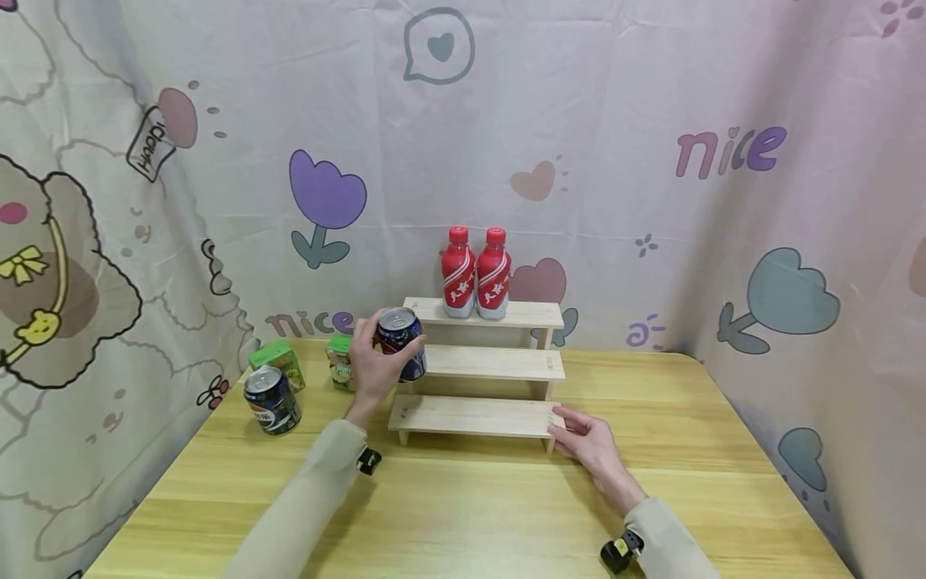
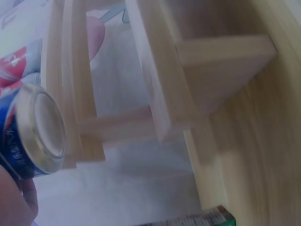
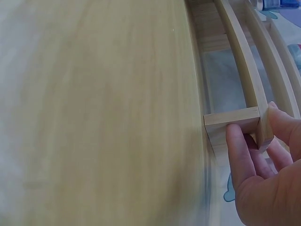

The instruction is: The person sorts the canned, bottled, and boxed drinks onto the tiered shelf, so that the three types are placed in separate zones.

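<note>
In the head view my left hand (image 1: 378,363) grips a dark blue drink can (image 1: 407,344) at the left end of the middle tier of a three-step wooden shelf (image 1: 470,414). The can's silver bottom faces the camera in the left wrist view, where the can (image 2: 28,136) appears beside the upper boards. My right hand (image 1: 587,444) holds the right end of the lowest step, its thumb and fingers around the board's end (image 3: 264,129) in the right wrist view. Two red bottles (image 1: 458,273) with white bases stand side by side on the top step.
Another dark blue can (image 1: 272,402) stands on the wooden table (image 1: 463,515) at the left. Behind it is a green box (image 1: 280,362), and a second green box (image 1: 340,362) is partly covered by my left hand. A printed cloth (image 1: 615,96) hangs behind the table.
</note>
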`<state>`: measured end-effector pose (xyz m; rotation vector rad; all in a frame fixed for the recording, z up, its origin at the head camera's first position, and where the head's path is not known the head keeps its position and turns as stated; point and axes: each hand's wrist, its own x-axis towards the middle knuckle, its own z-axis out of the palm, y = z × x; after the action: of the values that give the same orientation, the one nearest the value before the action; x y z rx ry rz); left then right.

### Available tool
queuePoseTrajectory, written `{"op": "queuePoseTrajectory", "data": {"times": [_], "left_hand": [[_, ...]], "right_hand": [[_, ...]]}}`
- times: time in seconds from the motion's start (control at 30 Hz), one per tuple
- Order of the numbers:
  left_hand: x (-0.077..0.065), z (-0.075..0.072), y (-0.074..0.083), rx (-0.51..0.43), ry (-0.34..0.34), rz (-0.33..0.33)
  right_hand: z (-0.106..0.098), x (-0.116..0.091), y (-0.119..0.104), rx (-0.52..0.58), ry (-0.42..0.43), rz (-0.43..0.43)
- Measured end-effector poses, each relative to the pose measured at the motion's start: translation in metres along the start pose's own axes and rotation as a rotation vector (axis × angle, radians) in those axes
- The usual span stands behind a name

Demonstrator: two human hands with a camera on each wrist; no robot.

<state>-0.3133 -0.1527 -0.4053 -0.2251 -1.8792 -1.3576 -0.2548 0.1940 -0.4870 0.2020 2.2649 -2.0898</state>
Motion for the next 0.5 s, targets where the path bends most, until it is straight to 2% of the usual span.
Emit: {"op": "queuePoseTrajectory", "data": {"times": [0.2, 0.5], "left_hand": [[-0.002, 0.015, 0.006, 0.052, -0.024, 0.013], [-0.008, 0.035, 0.01, -0.078, -0.101, 0.052]], "right_hand": [[-0.002, 0.001, 0.0, 0.004, -0.004, 0.002], [-0.002, 0.001, 0.001, 0.01, 0.002, 0.004]]}}
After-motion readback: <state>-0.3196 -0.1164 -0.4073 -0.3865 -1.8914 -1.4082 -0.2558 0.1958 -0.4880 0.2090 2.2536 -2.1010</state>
